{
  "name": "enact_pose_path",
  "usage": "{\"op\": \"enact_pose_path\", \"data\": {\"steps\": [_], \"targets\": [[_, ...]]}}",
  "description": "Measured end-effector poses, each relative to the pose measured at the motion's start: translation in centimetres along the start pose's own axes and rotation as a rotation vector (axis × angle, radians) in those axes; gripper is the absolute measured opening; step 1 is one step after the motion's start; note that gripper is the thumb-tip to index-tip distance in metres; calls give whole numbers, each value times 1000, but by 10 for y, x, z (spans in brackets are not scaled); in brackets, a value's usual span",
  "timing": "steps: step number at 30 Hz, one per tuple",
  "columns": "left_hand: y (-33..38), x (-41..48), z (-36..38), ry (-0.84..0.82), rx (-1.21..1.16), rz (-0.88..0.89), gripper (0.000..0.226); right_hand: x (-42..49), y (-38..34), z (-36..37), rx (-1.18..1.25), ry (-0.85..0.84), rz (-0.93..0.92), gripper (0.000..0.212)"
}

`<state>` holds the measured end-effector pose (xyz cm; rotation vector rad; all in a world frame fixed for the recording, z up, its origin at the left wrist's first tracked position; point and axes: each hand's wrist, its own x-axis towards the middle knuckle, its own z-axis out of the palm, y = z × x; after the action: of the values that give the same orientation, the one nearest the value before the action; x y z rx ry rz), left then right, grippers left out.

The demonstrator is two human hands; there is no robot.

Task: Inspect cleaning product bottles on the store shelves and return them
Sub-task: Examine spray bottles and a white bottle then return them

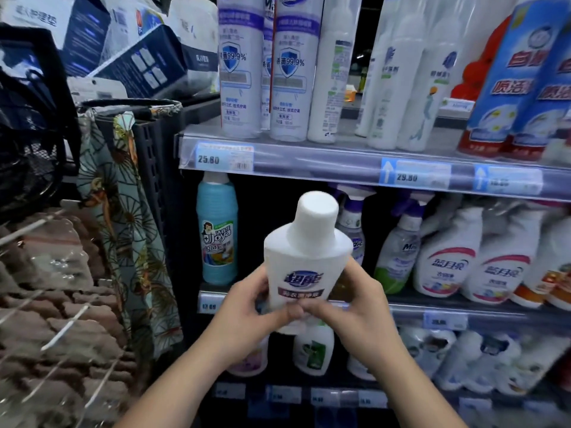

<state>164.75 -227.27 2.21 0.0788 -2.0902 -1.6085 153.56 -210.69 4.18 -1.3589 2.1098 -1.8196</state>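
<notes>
A white bottle [304,254] with a wide white cap and a blue logo on its front stands upright in front of the middle shelf. My left hand [247,307] grips its lower left side and my right hand [355,304] grips its lower right side, thumbs meeting over the label's lower edge. The bottle's base is hidden behind my fingers. Behind it the middle shelf [432,313] has a dark gap between a blue bottle [217,233] and the spray bottles [401,245].
The top shelf [309,159] carries tall white spray cans [241,66] and blue-red bottles [519,78]. White trigger sprayers [448,257] fill the middle shelf's right. Small bottles [312,350] and wrapped rolls stand below. A patterned fabric [123,227] and wire racks lie left.
</notes>
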Motion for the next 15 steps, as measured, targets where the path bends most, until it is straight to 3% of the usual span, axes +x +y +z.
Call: {"op": "enact_pose_path", "data": {"steps": [4, 10, 15], "targets": [[12, -11, 11, 20, -84, 18, 52, -14, -12, -10, 56, -23, 101, 37], [12, -28, 23, -52, -267, -138, 52, -34, -16, -25, 199, -46, 236, 26], [27, -39, 50, 0, -221, -146, 51, -49, -17, -44, 139, -113, 229, 37]]}}
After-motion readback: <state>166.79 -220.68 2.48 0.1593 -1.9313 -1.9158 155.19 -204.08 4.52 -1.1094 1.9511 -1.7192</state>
